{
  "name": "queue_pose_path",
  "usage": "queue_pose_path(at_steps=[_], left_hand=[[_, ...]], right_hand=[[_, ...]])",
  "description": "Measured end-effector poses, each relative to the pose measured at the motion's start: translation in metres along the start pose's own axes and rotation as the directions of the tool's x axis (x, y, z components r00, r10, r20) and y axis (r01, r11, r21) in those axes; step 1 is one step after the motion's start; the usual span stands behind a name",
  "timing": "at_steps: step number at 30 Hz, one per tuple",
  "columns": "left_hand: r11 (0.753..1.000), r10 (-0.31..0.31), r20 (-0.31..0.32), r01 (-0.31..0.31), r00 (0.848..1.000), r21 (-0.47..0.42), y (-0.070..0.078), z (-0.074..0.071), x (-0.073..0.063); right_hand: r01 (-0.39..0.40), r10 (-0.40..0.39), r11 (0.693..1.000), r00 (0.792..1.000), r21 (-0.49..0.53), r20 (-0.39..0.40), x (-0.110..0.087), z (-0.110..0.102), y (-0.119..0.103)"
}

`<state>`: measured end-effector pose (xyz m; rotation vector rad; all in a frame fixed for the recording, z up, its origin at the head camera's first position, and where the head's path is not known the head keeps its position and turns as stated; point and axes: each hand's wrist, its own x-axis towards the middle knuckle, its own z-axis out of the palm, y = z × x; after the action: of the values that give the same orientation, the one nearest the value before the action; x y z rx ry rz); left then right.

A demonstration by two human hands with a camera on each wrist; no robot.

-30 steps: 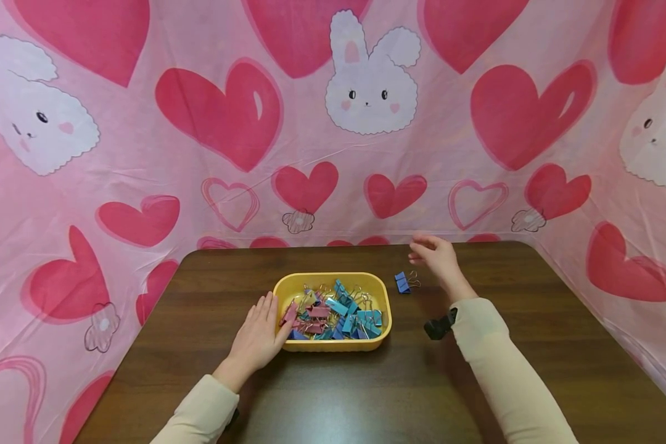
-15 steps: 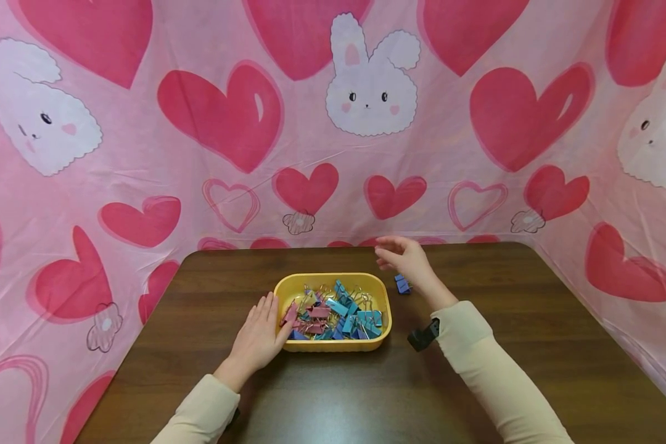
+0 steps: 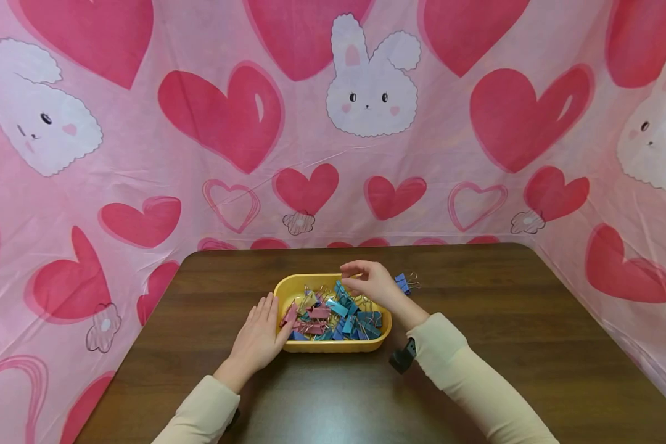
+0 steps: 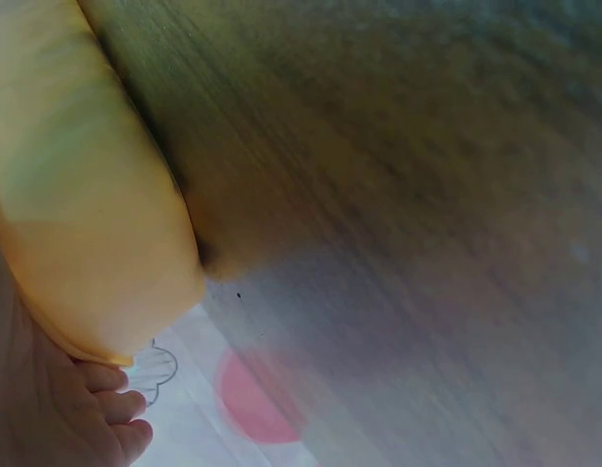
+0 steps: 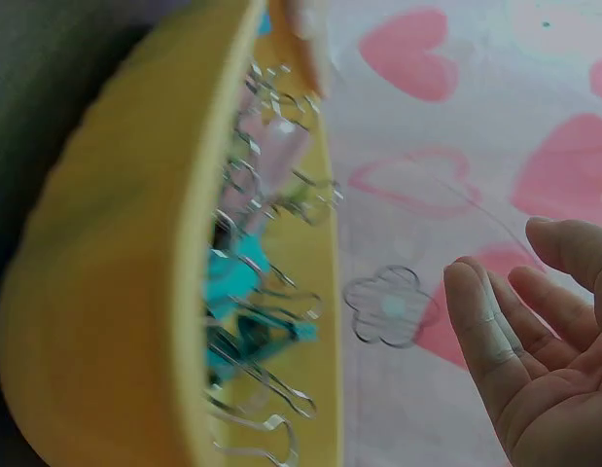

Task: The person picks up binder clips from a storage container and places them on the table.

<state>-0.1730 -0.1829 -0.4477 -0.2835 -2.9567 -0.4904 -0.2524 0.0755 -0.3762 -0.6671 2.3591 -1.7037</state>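
In the head view a yellow plastic box [image 3: 333, 347] holds a pile of binder clips in pink [image 3: 319, 312], teal [image 3: 338, 307], blue and yellow. My left hand [image 3: 258, 336] lies flat along the box's left side, its fingers straight and the thumb over the rim. Above the box's back right part is my right hand [image 3: 373, 283], fingers loosely bent and nothing between them. The right wrist view also shows this hand [image 5: 548, 341] empty, beside the clips with their wire handles. One blue binder clip [image 3: 402, 283] lies on the table to the right of the box.
The box stands on a dark wooden table [image 3: 505, 308]. A pink cloth [image 3: 333, 148] printed with hearts and rabbits hangs behind the table and along both sides. Each wrist carries a small black camera, the right one [image 3: 402, 356] showing below the cuff.
My right hand has moved left, from beyond the loose blue clip to above the box, fingers still empty. The left hand and the box have kept their place.
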Motion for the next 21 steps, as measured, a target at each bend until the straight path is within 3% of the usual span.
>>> queue_pose_path(at_steps=[13, 21], left_hand=[[1.0, -0.011, 0.019, 0.011, 1.0, -0.002, 0.0, -0.001, 0.0], [1.0, -0.008, 0.021, 0.007, 1.0, 0.004, 0.0, -0.002, -0.001]], right_hand=[[-0.012, 0.017, 0.999, 0.995, -0.05, 0.1, -0.005, 0.028, 0.009], [-0.018, 0.026, 0.998, 0.99, -0.061, 0.139, -0.001, 0.036, 0.026]])
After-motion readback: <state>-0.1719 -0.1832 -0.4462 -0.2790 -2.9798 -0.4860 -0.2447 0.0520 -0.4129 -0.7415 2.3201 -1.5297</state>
